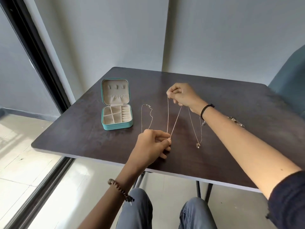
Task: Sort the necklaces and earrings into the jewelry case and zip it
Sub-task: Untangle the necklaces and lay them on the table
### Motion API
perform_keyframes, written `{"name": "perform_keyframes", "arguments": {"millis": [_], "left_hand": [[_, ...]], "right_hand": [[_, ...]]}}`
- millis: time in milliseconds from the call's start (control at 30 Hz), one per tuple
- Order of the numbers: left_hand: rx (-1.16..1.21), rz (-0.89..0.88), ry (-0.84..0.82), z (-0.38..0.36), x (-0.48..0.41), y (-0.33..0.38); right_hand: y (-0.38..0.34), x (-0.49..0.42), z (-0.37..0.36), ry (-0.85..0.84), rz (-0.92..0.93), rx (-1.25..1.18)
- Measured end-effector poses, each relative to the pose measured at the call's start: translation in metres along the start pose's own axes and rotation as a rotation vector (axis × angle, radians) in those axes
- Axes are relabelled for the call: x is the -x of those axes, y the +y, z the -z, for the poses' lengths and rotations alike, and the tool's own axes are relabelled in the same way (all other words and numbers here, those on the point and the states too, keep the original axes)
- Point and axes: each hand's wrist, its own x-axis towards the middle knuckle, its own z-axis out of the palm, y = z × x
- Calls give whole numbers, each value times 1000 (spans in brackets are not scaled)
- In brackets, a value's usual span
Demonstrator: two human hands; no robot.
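The left hand (pixel 153 142) pinches the small pendant of a thin necklace (pixel 168 116) between thumb and forefinger, its other fingers curled below. From that pinch the chain runs up in two taut strands to the right hand (pixel 183 96), which is held farther out over the table (pixel 231 100) and grips the chain's upper ends in curled fingers, one strand at the fingertips and the other lower, near the heel of the hand.

A second necklace (pixel 142 118) lies flat on the table just beyond the left hand, on its outer side; its near end disappears behind the knuckles. A third necklace (pixel 198 145) lies below the right wrist, its pendant near the left hand's thumb side but apart from it.

The jewelry case (pixel 118 126) stands open with its lid upright, beyond and to the outer side of the left hand, well apart from the right. A small heap of jewelry (pixel 236 120) sits just past the right forearm.
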Motion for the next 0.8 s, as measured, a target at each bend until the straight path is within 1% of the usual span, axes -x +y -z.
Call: {"name": "perform_keyframes", "arguments": {"millis": [200,367,467,633,800], "left_hand": [[-78,2,26,-1,-3,7],[-96,34,37,-2,-8,12],[-120,37,28,-2,-12,15],[-262,-1,-12,-1,-15,19],[-366,-20,-2,-4,-18,20]], "right_hand": [[7,-6,-2,-28,54,110],[13,-10,-4,17,105,244],[16,-10,-4,5,158,341],[25,-14,-7,-41,268,482],[28,-16,-7,-33,273,584]]}}
